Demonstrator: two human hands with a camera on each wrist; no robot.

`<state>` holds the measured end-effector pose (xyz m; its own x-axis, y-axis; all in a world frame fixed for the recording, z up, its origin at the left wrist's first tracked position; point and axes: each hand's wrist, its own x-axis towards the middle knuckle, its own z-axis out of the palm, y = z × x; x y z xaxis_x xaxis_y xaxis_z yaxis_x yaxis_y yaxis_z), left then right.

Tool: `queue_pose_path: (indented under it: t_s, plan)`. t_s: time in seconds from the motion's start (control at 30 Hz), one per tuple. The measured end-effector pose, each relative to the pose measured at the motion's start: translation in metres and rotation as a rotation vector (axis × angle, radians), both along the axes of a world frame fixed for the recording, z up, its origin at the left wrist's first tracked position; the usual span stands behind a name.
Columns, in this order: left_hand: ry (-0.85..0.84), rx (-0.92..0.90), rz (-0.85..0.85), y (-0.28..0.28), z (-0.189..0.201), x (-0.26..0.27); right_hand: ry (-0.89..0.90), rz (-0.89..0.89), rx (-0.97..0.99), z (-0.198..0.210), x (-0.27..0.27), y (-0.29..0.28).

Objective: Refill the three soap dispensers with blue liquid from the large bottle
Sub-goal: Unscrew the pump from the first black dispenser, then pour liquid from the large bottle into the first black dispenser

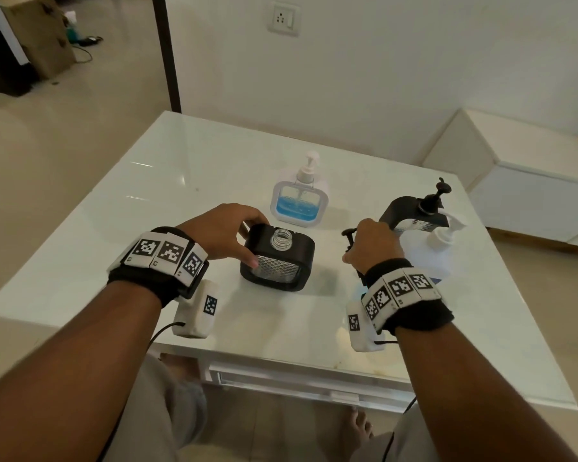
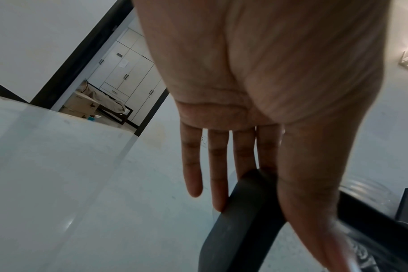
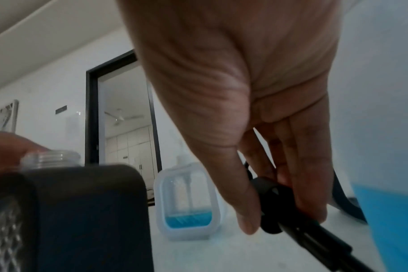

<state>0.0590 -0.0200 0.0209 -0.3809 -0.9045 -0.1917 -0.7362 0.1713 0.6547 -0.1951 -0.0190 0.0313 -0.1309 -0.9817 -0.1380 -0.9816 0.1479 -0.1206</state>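
A black-framed dispenser (image 1: 291, 261) (image 3: 89, 211) stands on the white table (image 1: 181, 195) with its clear threaded neck (image 1: 281, 239) uncapped. My left hand (image 1: 244, 238) grips its left top corner, thumb on the front, fingers behind (image 2: 221, 193). My right hand (image 1: 364, 241) pinches the removed black pump head (image 1: 347, 234) (image 3: 273, 198) low over the table, to the right of that dispenser. A white-framed dispenser (image 1: 299, 203) (image 3: 189, 208) holds some blue liquid. A second black dispenser (image 1: 401, 208) keeps its pump. The large bottle (image 1: 427, 258) (image 3: 394, 220) of blue liquid stands just beyond my right hand.
A white low cabinet (image 1: 531, 181) stands to the right of the table. The wall with a socket (image 1: 283, 18) runs behind it. Open floor and a cardboard box (image 1: 40, 38) lie to the left. The table's near edge (image 1: 297, 371) is by my knees.
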Motion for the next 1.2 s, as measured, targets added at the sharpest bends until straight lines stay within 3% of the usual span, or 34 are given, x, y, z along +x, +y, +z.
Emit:
queue_pose_path:
  t_s: [0.3,0.8,0.97,1.2]
  plan:
    - [0.034,0.001,0.007,0.001,0.0,0.001,0.105,0.003,0.121,-0.019,0.002,0.003]
    - [0.033,0.032,0.005,0.001,-0.003,0.002,0.16,0.037,0.052,-0.016,0.006,0.012]
    - [-0.023,0.061,0.01,0.001,-0.006,0.0,0.051,0.045,-0.127,0.011,0.001,0.031]
    - [-0.051,0.049,-0.009,0.002,-0.007,0.001,-0.324,-0.119,-0.334,0.047,-0.041,0.085]
